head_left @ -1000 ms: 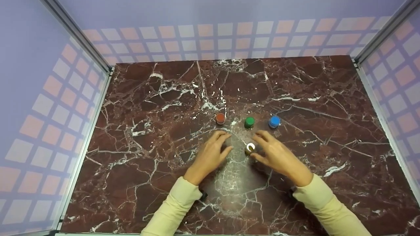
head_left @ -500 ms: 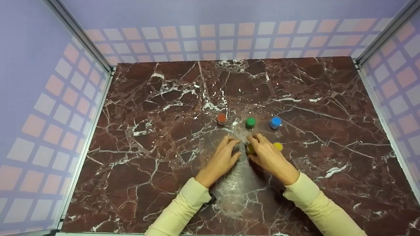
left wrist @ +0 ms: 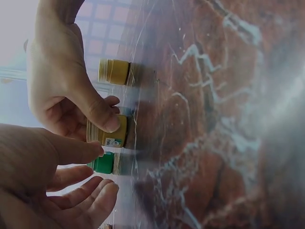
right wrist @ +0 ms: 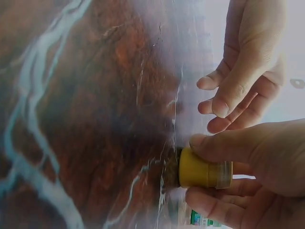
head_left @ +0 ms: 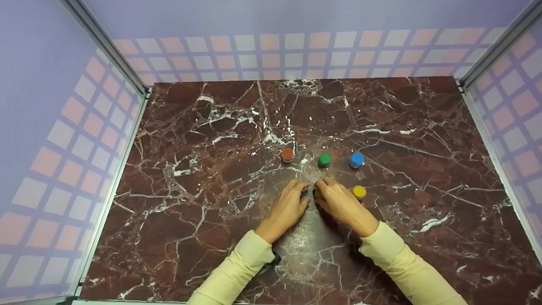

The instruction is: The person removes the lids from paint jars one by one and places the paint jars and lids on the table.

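My right hand [head_left: 322, 190] grips a small yellow jar [right wrist: 202, 169] that stands on the marble table [head_left: 211, 178]; thumb and fingers curl round it. In the head view the hand hides the jar. My left hand [head_left: 301, 191] lies just left of it with relaxed fingers [right wrist: 224, 102], its thumb [left wrist: 71, 150] close to the jar [left wrist: 108, 132]. A yellow cap [head_left: 359, 192] lies on the table right of my right hand, also in the left wrist view [left wrist: 113, 71].
Three capped little jars stand in a row beyond the hands: red [head_left: 287, 155], green [head_left: 324, 160] and blue [head_left: 357, 160]. Metal rails and purple checkered walls [head_left: 84, 127] enclose the table on the left, back and right.
The right hand has closed over the open yellow jar, hiding its white rim. The yellow cap now lies in view to the right. The left hand has moved right, closer to the jar.
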Demonstrator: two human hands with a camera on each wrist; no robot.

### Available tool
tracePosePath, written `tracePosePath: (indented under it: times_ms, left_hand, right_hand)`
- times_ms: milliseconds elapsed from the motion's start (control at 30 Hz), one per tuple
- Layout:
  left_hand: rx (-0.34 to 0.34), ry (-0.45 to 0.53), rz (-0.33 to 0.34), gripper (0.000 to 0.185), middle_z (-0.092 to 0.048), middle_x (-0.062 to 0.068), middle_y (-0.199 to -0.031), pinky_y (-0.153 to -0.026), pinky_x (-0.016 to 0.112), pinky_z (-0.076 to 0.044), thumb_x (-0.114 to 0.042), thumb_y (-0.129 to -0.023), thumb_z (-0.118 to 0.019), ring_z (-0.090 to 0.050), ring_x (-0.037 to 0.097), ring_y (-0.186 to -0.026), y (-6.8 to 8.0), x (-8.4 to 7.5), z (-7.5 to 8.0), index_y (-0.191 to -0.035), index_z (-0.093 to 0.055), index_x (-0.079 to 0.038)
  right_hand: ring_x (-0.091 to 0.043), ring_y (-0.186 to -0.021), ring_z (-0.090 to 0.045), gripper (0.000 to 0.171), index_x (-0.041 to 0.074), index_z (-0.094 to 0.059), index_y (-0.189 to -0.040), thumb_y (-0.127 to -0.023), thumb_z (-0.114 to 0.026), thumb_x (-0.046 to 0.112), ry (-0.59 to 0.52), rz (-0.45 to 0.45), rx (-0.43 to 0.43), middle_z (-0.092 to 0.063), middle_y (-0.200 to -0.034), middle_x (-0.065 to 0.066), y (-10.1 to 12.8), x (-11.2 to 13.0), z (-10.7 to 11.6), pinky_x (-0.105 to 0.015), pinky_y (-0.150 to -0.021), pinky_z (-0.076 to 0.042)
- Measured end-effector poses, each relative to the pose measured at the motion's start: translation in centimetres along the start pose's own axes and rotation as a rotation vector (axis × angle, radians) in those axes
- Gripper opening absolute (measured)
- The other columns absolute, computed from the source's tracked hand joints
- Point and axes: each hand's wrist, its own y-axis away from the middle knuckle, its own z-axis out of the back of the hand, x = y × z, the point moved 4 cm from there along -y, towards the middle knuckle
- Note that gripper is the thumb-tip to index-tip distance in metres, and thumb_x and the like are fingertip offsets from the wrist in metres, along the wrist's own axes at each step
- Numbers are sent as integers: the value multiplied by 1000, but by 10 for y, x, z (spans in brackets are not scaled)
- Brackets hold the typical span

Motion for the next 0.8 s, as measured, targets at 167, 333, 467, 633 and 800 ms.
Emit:
tracePosePath:
  times_ms: [167, 333, 467, 633, 800]
  left_hand:
    - [-56, -31, -15, 36, -65, 10, -116, -99, 39, -50, -6, -90, -77, -62, 28, -110, 1, 3, 4, -126, -70, -2]
    - [-84, -1, -18, 34, -64, 12, -117, -100, 38, -50, -3, -90, -76, -63, 28, -111, 3, 6, 8, -123, -70, 1]
    - [-92, 17, -12, 34, -65, 13, -119, -100, 40, -50, -1, -90, -74, -64, 30, -112, 5, 10, 10, -123, -69, 3]
    - [-110, 25, -18, 35, -66, 15, -119, -101, 41, -50, 1, -89, -73, -63, 31, -112, 7, 16, 14, -123, -68, 5]
    - [-124, 1, 1, 36, -67, 14, -114, -97, 40, -51, -1, -89, -74, -63, 30, -107, 10, 20, 20, -125, -69, 3]
  right_hand:
    - [-36, -81, -64, 30, -3, -64, -105, -82, -83, 0, -21, 10, 1, -58, -93, -15, -4, 4, -3, -49, -70, -56]
    - [-36, -81, -66, 30, -3, -65, -108, -83, -82, 0, -55, 31, -10, -59, -94, -14, -9, 10, -6, -49, -69, -57]
    - [-34, -82, -66, 29, -2, -66, -110, -85, -80, 3, -65, 36, -4, -60, -96, -13, -13, 14, -10, -48, -70, -57]
    - [-32, -84, -65, 29, -2, -64, -109, -87, -81, 6, -60, 43, -1, -61, -97, -13, -18, 19, -15, -45, -72, -57]
    - [-31, -80, -64, 28, -1, -60, -107, -87, -79, 4, -92, 63, -5, -61, -93, -13, -22, 22, -19, -44, -68, -57]
